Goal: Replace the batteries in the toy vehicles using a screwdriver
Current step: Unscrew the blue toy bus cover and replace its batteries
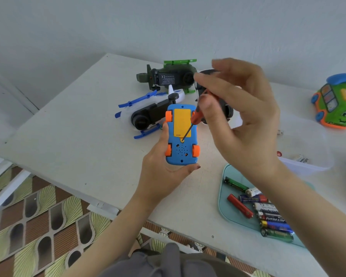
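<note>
My left hand (164, 172) holds a blue toy car (181, 148) upside down above the table, its orange wheels and yellow battery cover (181, 121) facing me. My right hand (242, 116) pinches the red handle of a small screwdriver (196, 118). The screwdriver's tip sits in the screw at the lower end of the yellow cover. A teal tray (227, 198) at the right front holds several loose batteries (268, 214).
On the white table (78, 140) lie a green toy helicopter (172, 76), a blue-and-white toy helicopter (146, 114) and a dark toy partly hidden behind my right hand. A green toy bus (336, 102) and a clear plastic box (308, 154) stand at the right.
</note>
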{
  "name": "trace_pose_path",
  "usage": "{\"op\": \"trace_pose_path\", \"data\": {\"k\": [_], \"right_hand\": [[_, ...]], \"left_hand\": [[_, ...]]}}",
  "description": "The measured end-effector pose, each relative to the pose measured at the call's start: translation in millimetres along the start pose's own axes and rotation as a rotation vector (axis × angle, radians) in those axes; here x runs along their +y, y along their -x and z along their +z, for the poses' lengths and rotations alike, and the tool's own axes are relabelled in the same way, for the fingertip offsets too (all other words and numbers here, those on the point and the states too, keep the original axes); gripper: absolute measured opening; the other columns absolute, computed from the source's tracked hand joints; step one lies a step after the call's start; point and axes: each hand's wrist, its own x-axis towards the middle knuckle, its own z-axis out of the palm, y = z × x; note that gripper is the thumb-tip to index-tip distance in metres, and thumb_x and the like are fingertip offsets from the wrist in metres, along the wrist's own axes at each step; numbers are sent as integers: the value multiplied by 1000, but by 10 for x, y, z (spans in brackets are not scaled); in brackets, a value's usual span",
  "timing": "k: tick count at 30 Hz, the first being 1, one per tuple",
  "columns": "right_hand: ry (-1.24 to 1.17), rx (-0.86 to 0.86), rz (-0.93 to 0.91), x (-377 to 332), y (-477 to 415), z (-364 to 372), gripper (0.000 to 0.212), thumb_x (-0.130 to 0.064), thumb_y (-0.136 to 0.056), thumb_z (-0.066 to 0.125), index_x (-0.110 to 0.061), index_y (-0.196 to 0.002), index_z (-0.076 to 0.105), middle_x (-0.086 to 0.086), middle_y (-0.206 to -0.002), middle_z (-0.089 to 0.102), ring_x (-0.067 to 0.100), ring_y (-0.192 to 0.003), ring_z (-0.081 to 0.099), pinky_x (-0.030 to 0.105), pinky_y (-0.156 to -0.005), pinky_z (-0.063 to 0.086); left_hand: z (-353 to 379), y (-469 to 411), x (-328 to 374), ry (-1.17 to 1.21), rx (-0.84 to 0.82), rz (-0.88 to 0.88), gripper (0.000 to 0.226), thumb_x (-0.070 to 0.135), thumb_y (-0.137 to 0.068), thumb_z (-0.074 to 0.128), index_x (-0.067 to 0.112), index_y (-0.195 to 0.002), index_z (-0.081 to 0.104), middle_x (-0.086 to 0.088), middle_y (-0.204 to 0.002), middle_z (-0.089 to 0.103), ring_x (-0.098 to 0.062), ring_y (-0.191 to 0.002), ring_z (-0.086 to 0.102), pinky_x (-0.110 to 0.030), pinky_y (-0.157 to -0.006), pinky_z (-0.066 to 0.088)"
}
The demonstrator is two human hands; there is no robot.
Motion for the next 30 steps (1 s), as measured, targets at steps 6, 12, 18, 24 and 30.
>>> {"op": "trace_pose_path", "data": {"k": [6, 12, 18, 24, 30], "right_hand": [[48, 15, -3, -35, 1, 45, 24, -14, -88, 68, -3, -109, 68, 1, -89, 67, 4, -80, 60, 16, -77, 46], [-69, -186, -25, -37, -9, 21, 29, -5, -93, 52, 1, -121, 60, -7, -99, 61, 7, -91, 64, 27, -82, 53], [-9, -77, -104, -68, -58, 93, 35, -23, -78, 78, -1, -104, 72, 14, -95, 62, 15, -85, 60, 16, -78, 44], [-15, -37, -7, -53, -41, 82, 23, -13, -88, 67, -2, -108, 67, -4, -88, 64, 12, -83, 65, 24, -82, 52], [-62, -156, -42, -12, -20, 32, 31, -3, -91, 47, 4, -118, 61, 6, -101, 60, 17, -95, 62, 24, -85, 46]], "left_hand": [[-1, 2, 19, -16, 15, 41, 102, 45, -65, 84, 12, -146, 32, 28, -117, 50, 21, -106, 51, 0, -87, 40], [-21, 0, 58, -7, 38, 64, 96, 42, -67, 84, 34, -144, 27, 23, -114, 58, 9, -104, 60, -6, -85, 46], [-20, 8, 55, -82, 43, 32, 85, 37, -65, 88, 2, -133, 50, 13, -97, 63, 1, -92, 62, -15, -76, 52], [-15, 26, 80, -23, 77, 68, 97, 41, -61, 84, 41, -137, 24, 29, -105, 56, 19, -97, 56, 0, -81, 42], [-21, 27, 21, 4, 43, 30, 95, 34, -65, 86, 26, -143, 33, 27, -108, 59, 11, -101, 59, -5, -83, 46]]}}
